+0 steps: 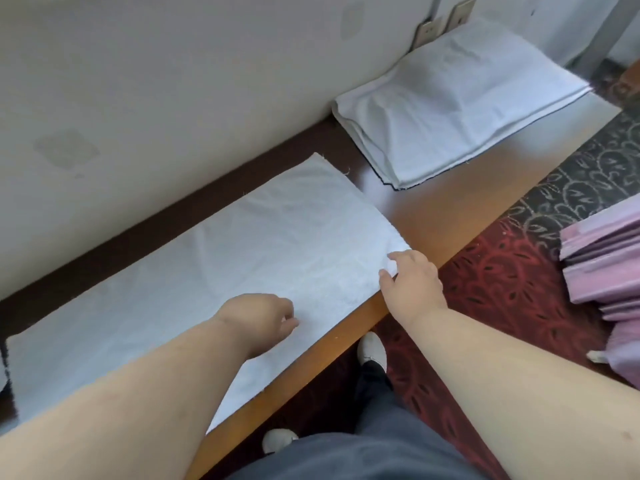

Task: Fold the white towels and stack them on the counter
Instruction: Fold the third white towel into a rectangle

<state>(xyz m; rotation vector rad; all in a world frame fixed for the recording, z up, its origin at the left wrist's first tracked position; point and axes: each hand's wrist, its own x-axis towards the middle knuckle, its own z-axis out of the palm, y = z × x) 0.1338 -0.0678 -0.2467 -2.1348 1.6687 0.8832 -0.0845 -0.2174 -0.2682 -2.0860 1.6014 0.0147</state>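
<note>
Head view looks down on a long wooden worktop (450,209) that runs along a pale wall (173,81). One white towel (214,271) lies spread flat along the worktop, reaching from the left edge of the picture to about the middle, its near long edge even with the near rim of the worktop. The right hand (412,282) is at the towel's near right corner, with its fingers (391,263) curled round that corner and pinching the cloth, which is slightly lifted and crumpled there. The left hand (259,317) rests over the towel close to its near edge, left of the right hand, with its fingers bent loosely inward; whether they pinch any cloth cannot be told. Farther right on the worktop, against the wall and apart from the spread towel, lies a stack of folded white towels (460,109). Below the worktop is a dark red patterned carpet (519,289), and a pile of pink cloth (606,265) sits at the right edge. White shoes (372,348) and dark trousers (374,445) of the person show at the bottom.
</note>
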